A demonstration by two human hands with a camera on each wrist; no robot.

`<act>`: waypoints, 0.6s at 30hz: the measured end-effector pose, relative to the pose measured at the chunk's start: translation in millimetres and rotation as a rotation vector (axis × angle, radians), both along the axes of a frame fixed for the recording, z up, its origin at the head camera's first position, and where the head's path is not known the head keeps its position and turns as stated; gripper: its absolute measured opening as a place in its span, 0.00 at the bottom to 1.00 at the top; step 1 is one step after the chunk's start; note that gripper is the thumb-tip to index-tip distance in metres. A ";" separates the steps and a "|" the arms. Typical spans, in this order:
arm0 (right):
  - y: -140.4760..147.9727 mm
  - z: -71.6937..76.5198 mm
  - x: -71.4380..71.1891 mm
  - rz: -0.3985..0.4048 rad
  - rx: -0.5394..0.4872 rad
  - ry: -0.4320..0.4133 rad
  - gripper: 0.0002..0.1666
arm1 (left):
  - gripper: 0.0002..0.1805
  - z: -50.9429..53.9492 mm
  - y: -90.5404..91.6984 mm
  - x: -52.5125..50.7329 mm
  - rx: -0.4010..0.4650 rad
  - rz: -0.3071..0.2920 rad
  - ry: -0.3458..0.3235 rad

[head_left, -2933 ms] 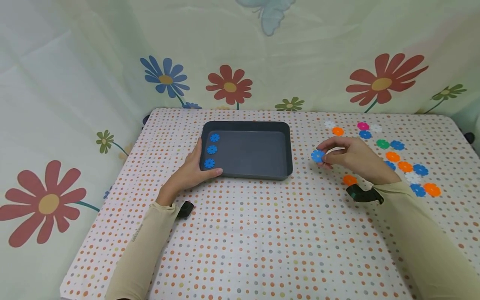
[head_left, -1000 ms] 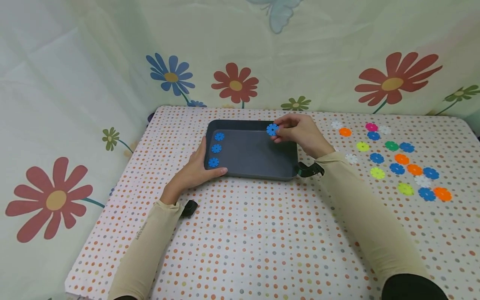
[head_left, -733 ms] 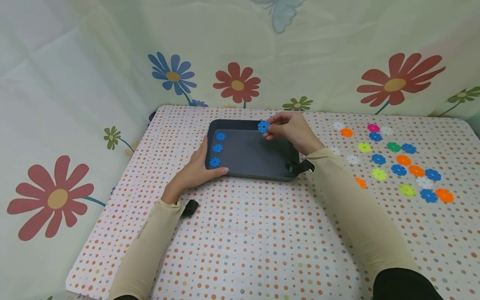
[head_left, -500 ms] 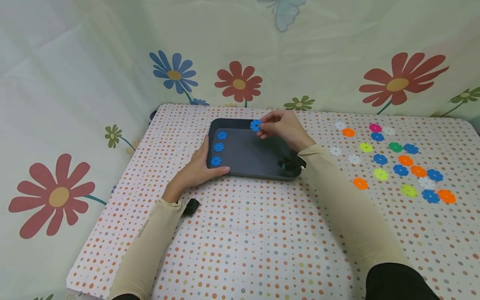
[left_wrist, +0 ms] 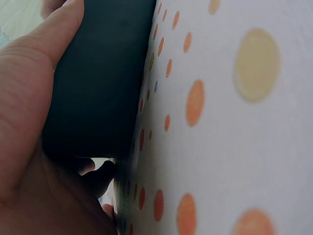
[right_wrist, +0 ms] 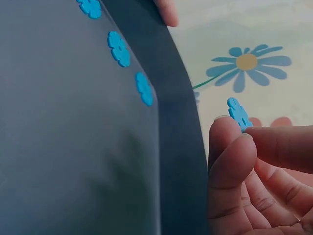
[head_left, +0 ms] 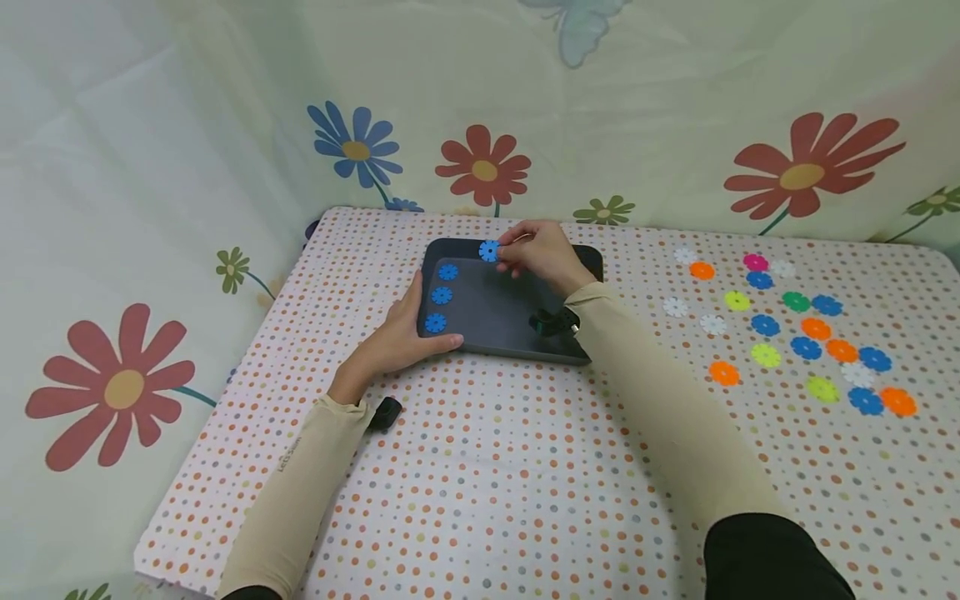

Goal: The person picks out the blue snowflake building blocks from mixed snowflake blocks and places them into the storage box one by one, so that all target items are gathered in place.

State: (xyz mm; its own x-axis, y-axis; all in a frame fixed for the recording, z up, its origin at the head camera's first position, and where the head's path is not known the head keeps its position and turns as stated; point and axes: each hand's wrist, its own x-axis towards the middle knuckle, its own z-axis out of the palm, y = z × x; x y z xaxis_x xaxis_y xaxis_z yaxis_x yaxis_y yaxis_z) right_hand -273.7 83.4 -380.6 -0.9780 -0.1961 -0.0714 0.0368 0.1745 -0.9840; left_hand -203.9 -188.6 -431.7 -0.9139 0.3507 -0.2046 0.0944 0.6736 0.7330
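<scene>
Between thumb and fingertips, my right hand [head_left: 546,255] pinches a blue flower-shaped plastic disc [head_left: 489,251] above the back wall of a dark grey rectangular tray [head_left: 517,354]. In the right wrist view the held blue disc [right_wrist: 238,114] is seen nearly edge-on, partly covered by the fingertips. Three blue discs lie in a column along the tray's left side: a back disc [head_left: 447,272], a middle disc [head_left: 442,295] and a front disc [head_left: 436,322]. My left hand [head_left: 401,333] holds the tray's front left corner, thumb along the front wall and fingers along the left side.
Several loose discs lie scattered on the dotted tablecloth [head_left: 480,475] right of the tray, among them a green disc [head_left: 796,302], a pink disc [head_left: 755,262] and an orange disc [head_left: 724,372]. A flower-printed curtain [head_left: 645,100] hangs behind the table.
My right hand has carried the blue disc leftward from the table's right side to over the back of the tray. The left hand keeps its hold on the tray; the head view has shifted slightly.
</scene>
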 end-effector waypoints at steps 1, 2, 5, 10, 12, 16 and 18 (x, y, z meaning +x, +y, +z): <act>-1.7 -0.9 -1.0 0.000 0.003 -0.004 0.10 | 0.76 -0.3 0.0 -0.1 0.001 -0.001 0.000; -3.3 -2.0 -2.1 0.002 0.008 -0.008 0.10 | 0.76 -0.7 -0.2 -0.2 0.000 -0.002 -0.001; -6.8 -5.4 -5.0 0.000 0.022 -0.015 0.10 | 0.76 -0.7 -0.2 0.0 0.005 -0.006 -0.003; -9.8 -11.3 -10.0 -0.009 0.063 -0.036 0.08 | 0.75 -0.3 0.3 0.2 0.010 -0.008 -0.003; -10.1 -14.2 -12.1 -0.005 0.074 -0.054 0.07 | 0.75 -0.2 0.0 0.2 0.008 -0.010 -0.002; -10.2 -19.2 -14.4 -0.002 0.083 -0.089 0.07 | 0.75 0.0 -0.7 0.0 0.012 -0.012 -0.001; -10.4 -21.3 -14.9 0.000 0.084 -0.097 0.07 | 0.76 0.2 -1.0 -0.2 0.014 -0.012 -0.002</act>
State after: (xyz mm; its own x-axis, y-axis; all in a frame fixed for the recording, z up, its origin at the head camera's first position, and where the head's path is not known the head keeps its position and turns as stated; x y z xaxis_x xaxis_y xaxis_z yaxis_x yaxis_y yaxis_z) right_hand -288.6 73.0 -401.9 -0.9658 -0.1854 -0.1814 0.1307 0.2559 -0.9578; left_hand -204.2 -189.5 -431.4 -0.9094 0.3643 -0.2009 0.1011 0.6620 0.7427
